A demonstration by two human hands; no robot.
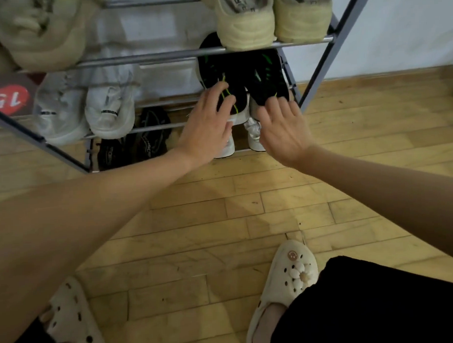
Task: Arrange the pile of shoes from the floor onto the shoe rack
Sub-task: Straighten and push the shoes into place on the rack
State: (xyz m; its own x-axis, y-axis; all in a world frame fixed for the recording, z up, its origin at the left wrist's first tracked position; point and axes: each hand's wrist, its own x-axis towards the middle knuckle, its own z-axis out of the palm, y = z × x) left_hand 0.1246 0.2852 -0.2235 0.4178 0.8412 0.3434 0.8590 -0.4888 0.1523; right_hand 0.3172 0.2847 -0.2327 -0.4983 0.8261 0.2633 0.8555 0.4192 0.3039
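A black pair of shoes with green stripes [242, 78] sits side by side on the shoe rack's [316, 65] middle shelf, right end, heels outward, directly beneath cream sneakers [274, 18].

Shoe rack [149, 56]: sneaker pairs each tier; lowest perhaps sandals [142, 141].

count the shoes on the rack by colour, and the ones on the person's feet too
Cream sneakers, top shelf right: 2
Pale grey sneakers, middle shelf left: 2
Black and green sneakers, middle shelf right: 2
Black shoes, bottom shelf left: 2
White shoes, bottom shelf right: 2
Cream clogs, worn on the feet: 2
Total: 12
The beige item at top left is too blurred to count.
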